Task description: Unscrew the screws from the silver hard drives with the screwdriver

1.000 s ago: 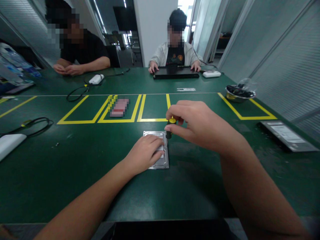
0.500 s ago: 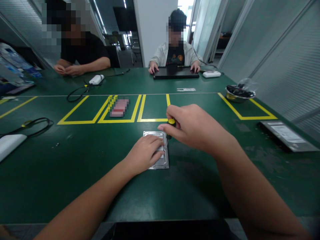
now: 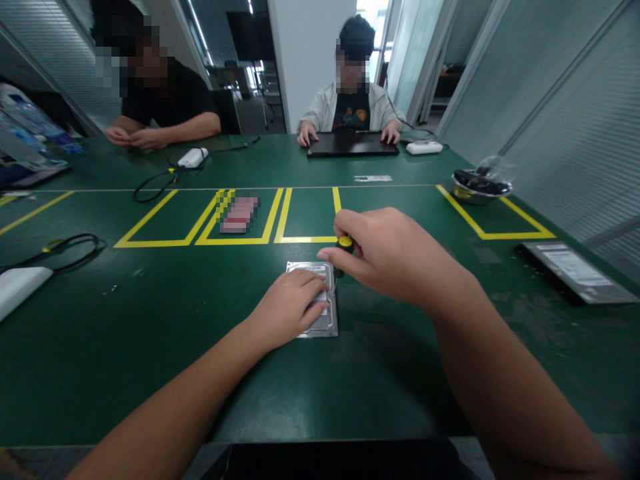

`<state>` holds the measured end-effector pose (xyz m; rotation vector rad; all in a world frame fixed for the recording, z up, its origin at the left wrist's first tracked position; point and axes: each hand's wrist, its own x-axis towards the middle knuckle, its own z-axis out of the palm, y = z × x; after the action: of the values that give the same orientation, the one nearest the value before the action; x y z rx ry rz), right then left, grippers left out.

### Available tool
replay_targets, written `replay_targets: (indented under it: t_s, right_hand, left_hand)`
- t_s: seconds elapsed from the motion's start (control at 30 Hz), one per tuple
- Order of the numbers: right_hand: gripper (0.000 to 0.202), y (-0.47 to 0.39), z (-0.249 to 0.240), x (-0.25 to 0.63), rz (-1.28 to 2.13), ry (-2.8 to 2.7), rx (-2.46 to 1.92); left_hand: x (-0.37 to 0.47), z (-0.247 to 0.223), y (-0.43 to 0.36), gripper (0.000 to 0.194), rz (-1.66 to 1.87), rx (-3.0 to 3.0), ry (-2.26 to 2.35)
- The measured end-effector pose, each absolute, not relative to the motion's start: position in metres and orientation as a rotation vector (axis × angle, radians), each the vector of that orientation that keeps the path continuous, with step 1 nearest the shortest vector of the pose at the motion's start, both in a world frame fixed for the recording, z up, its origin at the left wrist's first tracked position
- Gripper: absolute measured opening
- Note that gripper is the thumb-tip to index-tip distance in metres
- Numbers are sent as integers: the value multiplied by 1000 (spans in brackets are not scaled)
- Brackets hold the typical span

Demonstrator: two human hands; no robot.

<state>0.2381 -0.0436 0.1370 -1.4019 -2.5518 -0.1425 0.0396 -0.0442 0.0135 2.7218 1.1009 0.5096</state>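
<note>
The screwdriver [image 3: 345, 244] is black and yellow, the hard drive [image 3: 329, 325] silver, the table [image 3: 100, 360] green with yellow outlines [image 3: 230, 244].

Open tabletop [image 3: 345, 390] nearside of hard drive [image 3: 324, 326]

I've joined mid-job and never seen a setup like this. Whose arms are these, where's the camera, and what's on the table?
There is no machine: these are a person's own two bare hands, seen through a camera worn on that person's head, looking forward and down. The left hand lies on a silver hard drive on the green table. The right hand grips a small screwdriver with a yellow-topped dark handle, beside the drive's far right corner; its tip can't be made out. To the right are another hard drive and a metal bowl of dark items. Across the table sit two other people, one behind a flat black device.
</note>
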Motion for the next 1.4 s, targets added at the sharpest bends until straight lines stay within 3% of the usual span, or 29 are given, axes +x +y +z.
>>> replay_targets:
  t_s: [0.9,1.4]
  right_hand:
    - [27,-51,142,239,-295,-2537,-1439]
    - [26,-39,133,237,-430,-2484,-1841]
  left_hand:
    - [40,13,-44,26,504,2721,1092]
    - [40,16,-45,26,466,2720,1105]
